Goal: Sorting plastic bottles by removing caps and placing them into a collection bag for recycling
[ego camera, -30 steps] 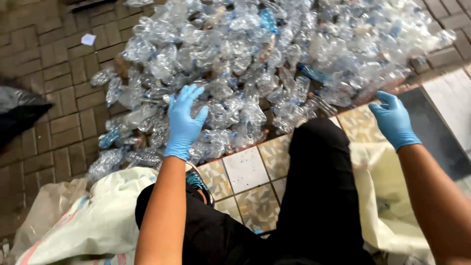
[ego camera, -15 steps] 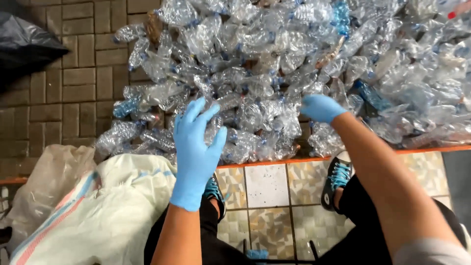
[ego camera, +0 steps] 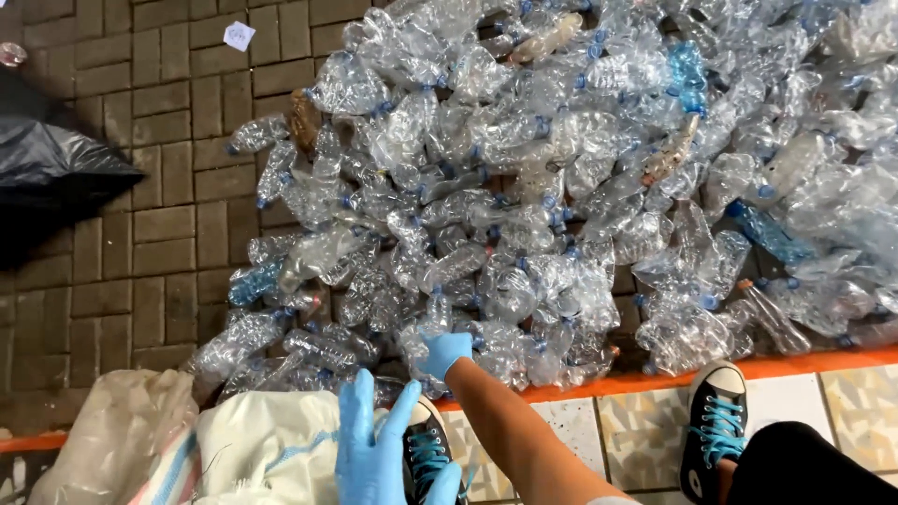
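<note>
A big heap of crushed clear plastic bottles (ego camera: pixel 561 187), many with blue caps, covers the brick paving ahead of me. My right hand (ego camera: pixel 444 353), in a blue glove, reaches into the heap's near edge. Its fingers are closed around the base of a clear bottle (ego camera: pixel 434 313). My left hand (ego camera: pixel 374 449), also gloved in blue, hovers lower down with its fingers spread and nothing in it. It is just above the mouth of a white woven sack (ego camera: pixel 271 440).
A black plastic bag (ego camera: pixel 56 178) lies at the left on the brick paving (ego camera: pixel 168 234). An orange-edged tiled step (ego camera: pixel 823 402) runs along the bottom. My black sneakers with blue laces (ego camera: pixel 716 421) rest on it. A scrap of paper (ego camera: pixel 239 36) lies far left.
My view has tilted toward the heap. My right hand has moved down and left to the near edge and closed on a bottle. My left hand has dropped toward the sack.
</note>
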